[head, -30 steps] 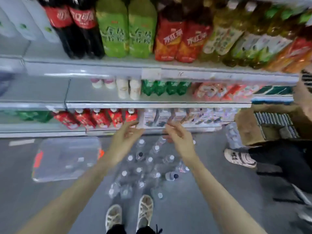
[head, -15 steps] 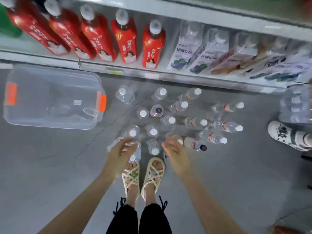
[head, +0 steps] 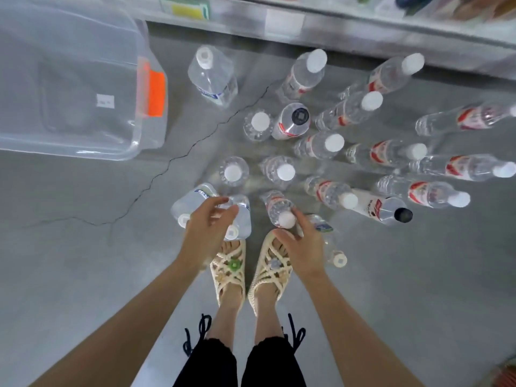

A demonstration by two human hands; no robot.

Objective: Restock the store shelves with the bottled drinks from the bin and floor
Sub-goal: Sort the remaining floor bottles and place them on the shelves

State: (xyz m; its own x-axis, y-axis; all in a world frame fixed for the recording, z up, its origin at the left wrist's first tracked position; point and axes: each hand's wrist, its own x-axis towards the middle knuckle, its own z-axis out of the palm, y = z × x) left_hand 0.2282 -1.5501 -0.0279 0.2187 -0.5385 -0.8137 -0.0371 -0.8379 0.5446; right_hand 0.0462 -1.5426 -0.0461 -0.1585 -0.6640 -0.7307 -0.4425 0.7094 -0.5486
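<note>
While both arms reach straight down past the cream woven sandals (head: 229, 263) at the bottom centre of the frame, neither hand has a bottle yet. The left hand (head: 205, 233) hovers left of centre over two squarish blue-labelled bottles (head: 192, 199) that sit side by side just beyond the toes. Its fingers are loosely curved and apart, and I cannot tell whether they touch the plastic. The right hand (head: 303, 247), right of centre, is spread with the thumb low and the fingers high, on either side of the white cap of a ribbed bottle (head: 277, 208); nothing is pinched. Another small bottle (head: 321, 226) shows partly under that hand.

The step in hand looks like taking one bottle per hand. It would go best by closing round the neck or shoulder rather than the slick cap. A straight lift would spare the neighbours, since the bottles stand close together. The left hand should settle on one of the pair, not straddle both.

Beyond, across the middle and right of the frame, many clear red-labelled bottles (head: 388, 155) stand on the grey floor (head: 83, 247), a dark-capped bottle (head: 293, 121) among them. At upper left sits the clear bin (head: 83, 152) with an orange latch (head: 155, 93); glare hides what it holds. Along the top edge runs the lowest shelf (head: 335, 26), where the bottles are bound.
</note>
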